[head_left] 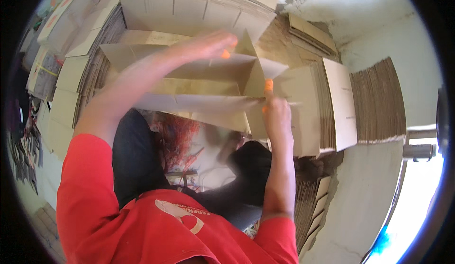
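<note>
The right hand (278, 115) pinches the near cardboard strip (199, 102); the blurred left hand (215, 45) is by the far cardboard strip (208, 69), its grip unclear.

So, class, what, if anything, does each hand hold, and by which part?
The right hand seems to pinch the near cardboard strip near its right end; the left hand is too blurred to tell.
</note>
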`<action>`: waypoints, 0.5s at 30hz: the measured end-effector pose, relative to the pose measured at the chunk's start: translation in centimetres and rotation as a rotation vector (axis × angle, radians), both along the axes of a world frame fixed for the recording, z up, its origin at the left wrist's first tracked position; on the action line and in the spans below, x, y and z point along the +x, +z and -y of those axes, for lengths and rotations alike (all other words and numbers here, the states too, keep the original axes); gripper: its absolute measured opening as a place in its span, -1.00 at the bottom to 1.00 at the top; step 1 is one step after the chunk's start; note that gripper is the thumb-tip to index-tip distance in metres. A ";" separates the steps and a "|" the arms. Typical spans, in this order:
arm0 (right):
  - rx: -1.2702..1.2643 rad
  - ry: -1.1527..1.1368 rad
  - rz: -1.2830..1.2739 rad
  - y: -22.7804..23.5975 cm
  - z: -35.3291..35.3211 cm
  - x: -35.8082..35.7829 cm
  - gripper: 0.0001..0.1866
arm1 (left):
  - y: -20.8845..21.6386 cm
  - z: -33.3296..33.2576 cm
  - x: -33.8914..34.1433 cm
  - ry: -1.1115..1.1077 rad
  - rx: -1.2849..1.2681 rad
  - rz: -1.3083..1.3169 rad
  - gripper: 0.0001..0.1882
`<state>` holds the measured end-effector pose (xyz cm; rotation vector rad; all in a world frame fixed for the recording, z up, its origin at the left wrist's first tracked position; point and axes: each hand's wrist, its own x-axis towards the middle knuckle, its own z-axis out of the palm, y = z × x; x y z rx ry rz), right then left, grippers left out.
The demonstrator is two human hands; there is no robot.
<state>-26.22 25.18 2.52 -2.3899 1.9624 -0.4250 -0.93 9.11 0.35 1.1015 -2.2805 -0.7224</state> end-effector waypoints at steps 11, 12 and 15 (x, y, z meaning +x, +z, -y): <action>-0.274 -0.682 -0.539 2.9 -2.8 -17.1 -0.22 | 5.2 -13.9 7.1 0.104 -0.339 0.141 -0.46; -0.127 -0.835 -0.513 2.9 -3.1 -19.1 -0.21 | 5.2 -14.7 7.6 0.130 -0.301 0.177 -0.44; 0.037 -0.752 -0.451 3.7 -3.4 -23.0 -0.45 | 4.1 -16.2 8.9 0.187 -0.215 0.222 -0.44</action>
